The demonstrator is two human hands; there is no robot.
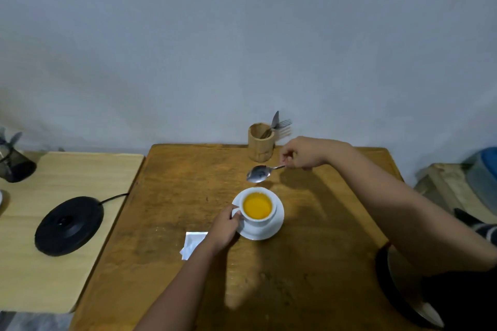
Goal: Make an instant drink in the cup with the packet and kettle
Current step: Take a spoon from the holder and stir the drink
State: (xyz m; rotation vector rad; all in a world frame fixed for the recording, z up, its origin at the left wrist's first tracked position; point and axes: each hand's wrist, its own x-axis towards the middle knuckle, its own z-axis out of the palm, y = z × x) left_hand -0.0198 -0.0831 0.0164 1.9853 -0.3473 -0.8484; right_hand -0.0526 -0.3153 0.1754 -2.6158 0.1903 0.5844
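- The worktop (pixel 188 196) carries a saucer (pixel 277 226).
- On the saucer a cup (pixel 270 216) of orange drink is seen, its handle pinched by the left hand (pixel 224 228).
- Behind the cup, a spoon (pixel 259 172) is pinched in the right hand (pixel 304 153) fingers.
- A white packet (pixel 192 244) lies left of the cup.

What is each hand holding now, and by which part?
The right hand holds the spoon by its handle end, above the table. The left hand grips the white cup by its handle, on the saucer.
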